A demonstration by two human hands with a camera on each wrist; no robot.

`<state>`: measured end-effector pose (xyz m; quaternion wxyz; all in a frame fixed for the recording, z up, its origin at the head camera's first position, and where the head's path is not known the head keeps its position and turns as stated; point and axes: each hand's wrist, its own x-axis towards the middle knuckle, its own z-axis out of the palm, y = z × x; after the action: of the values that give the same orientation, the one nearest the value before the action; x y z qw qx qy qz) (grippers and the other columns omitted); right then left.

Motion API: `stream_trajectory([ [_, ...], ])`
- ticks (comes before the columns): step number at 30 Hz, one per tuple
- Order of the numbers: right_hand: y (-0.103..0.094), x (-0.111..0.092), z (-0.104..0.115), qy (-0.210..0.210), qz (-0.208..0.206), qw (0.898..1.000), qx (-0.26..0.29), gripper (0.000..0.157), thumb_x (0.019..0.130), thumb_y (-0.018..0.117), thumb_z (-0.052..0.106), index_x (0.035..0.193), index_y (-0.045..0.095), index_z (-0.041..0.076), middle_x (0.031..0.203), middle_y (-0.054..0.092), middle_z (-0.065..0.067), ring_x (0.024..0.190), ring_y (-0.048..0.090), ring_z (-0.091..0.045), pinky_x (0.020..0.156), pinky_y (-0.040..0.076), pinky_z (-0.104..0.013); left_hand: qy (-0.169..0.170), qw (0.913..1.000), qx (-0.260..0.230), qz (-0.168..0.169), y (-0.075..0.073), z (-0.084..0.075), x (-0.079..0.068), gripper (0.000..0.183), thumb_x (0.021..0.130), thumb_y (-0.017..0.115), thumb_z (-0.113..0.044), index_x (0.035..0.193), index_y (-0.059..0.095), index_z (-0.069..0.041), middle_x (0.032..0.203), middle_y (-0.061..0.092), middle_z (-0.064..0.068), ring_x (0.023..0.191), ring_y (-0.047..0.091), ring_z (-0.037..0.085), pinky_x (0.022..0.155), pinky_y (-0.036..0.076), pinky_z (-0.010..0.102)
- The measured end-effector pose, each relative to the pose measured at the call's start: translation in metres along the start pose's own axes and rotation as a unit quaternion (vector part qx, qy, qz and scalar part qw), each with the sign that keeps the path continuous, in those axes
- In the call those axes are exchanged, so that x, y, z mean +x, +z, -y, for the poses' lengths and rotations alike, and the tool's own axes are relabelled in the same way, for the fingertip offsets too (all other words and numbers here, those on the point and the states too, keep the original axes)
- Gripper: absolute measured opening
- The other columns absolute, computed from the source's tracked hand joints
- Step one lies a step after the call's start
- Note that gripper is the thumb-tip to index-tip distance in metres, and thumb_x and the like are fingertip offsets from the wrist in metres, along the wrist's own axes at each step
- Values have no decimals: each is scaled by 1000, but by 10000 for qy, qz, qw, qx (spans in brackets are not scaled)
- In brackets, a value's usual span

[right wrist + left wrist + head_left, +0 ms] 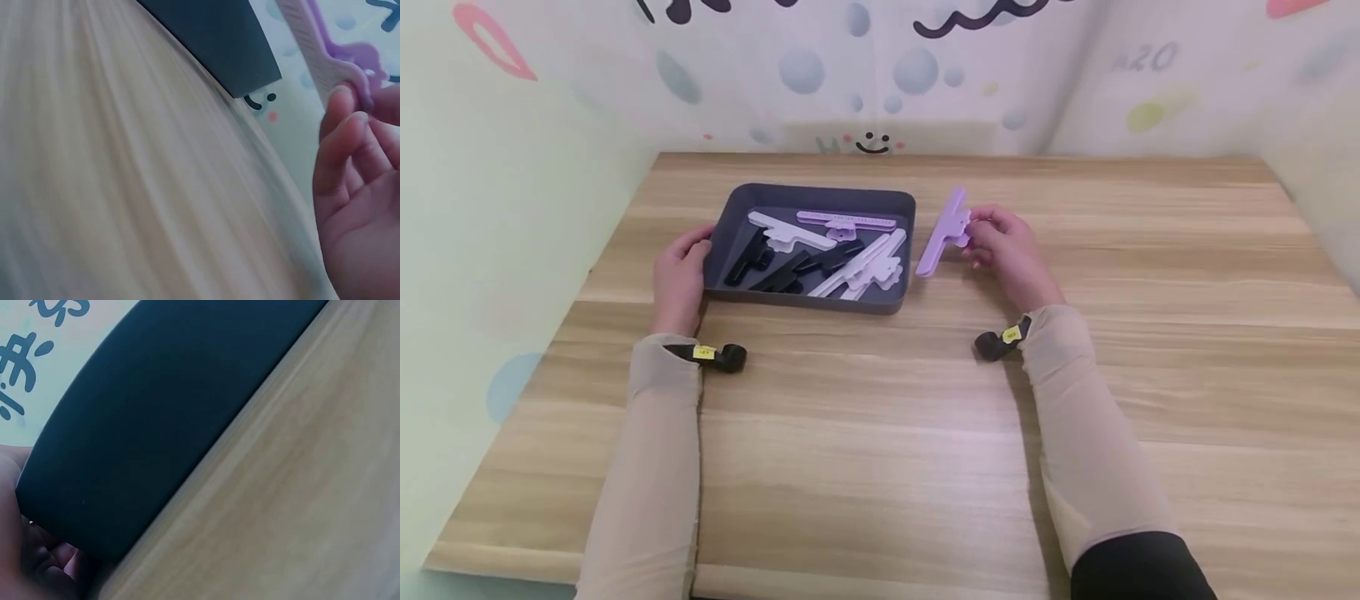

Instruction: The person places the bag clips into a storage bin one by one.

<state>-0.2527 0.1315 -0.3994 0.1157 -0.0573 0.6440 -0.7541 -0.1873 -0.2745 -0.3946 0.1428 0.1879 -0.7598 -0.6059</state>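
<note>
A dark grey tray (790, 303) stands on the table towards the back. My left hand (679, 282) grips its left end, thumb at the rim; in the left wrist view the curled fingers (59, 556) show at the tray's corner. To the right of the tray, my right hand (1009, 254) pinches a purple bag clip (942, 233) by its scalloped tab, holding the long bar at a slant. That same clip (337, 59) is seen between thumb and fingers in the right wrist view. Inside the tray lie a purple clip (850, 220), several white clips (793, 232) and several black clips (747, 258).
The wood-grain table (865, 450) extends in front of the tray and to both sides. Behind it hangs a pale patterned cloth (880, 75), and a pale wall (497, 250) borders the left. A small black camera is strapped to each wrist.
</note>
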Motion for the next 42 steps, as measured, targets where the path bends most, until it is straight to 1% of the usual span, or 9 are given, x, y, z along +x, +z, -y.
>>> stream_trajectory([
  [7,16,0,6,-242,-202,9989,340,16,87,57,11,100,55,3,86,57,-10,69,53,-19,56,45,-25,-80,10000,-24,37,-1,1,0,28,91,50,-24,116,62,-18,123,53,-2,109,43,11,94,31,26],
  [13,38,1,10,-541,-674,9959,264,15,86,58,11,99,57,3,86,60,-11,70,55,-19,63,48,-28,-98,9997,-230,78,-1,1,2,28,90,51,-23,115,62,-17,122,53,-1,110,42,11,95,31,27],
  [16,48,2,9,-636,-756,9949,182,17,86,59,13,100,57,4,87,61,-11,71,56,-20,68,49,-33,-114,9996,-252,78,-1,1,1,28,90,51,-23,115,62,-17,123,53,-1,110,42,11,95,31,27],
  [20,56,3,6,-744,-644,9951,34,20,85,60,16,101,57,5,86,62,-12,72,57,-22,71,49,-37,-110,9996,-231,79,-1,0,1,28,91,50,-23,116,62,-16,122,53,-1,110,42,11,95,31,27],
  [27,76,-5,14,-782,-502,9951,-325,15,85,60,16,97,57,7,80,61,-8,73,57,-20,67,49,-31,-86,9999,-136,51,-1,0,2,28,91,50,-23,115,62,-17,122,54,-1,109,43,11,94,32,27],
  [31,89,-10,18,-708,-376,9957,-468,13,84,62,16,94,57,8,78,60,-7,71,56,-19,66,49,-31,-121,9998,-133,37,-2,0,1,27,91,50,-24,114,63,-18,122,53,-2,108,43,12,93,32,27],
  [34,100,-17,24,-773,-266,9957,-441,11,84,61,12,92,56,6,75,59,-8,68,55,-18,64,48,-32,-158,9998,-141,38,-2,1,1,28,91,50,-24,115,62,-18,123,53,-2,109,43,11,93,32,27],
  [37,109,-24,30,-920,-93,9945,-496,10,85,59,9,93,55,4,75,59,-12,69,55,-23,62,47,-34,-143,9998,-158,49,-2,1,1,28,91,50,-24,115,62,-18,123,53,-1,109,43,12,94,32,27],
  [42,117,-29,32,-975,300,9894,-1029,14,86,60,13,93,55,2,84,62,-19,79,57,-34,62,47,-38,-80,9999,-108,50,-1,1,1,28,91,50,-24,115,62,-18,122,53,-1,108,43,12,92,32,27],
])
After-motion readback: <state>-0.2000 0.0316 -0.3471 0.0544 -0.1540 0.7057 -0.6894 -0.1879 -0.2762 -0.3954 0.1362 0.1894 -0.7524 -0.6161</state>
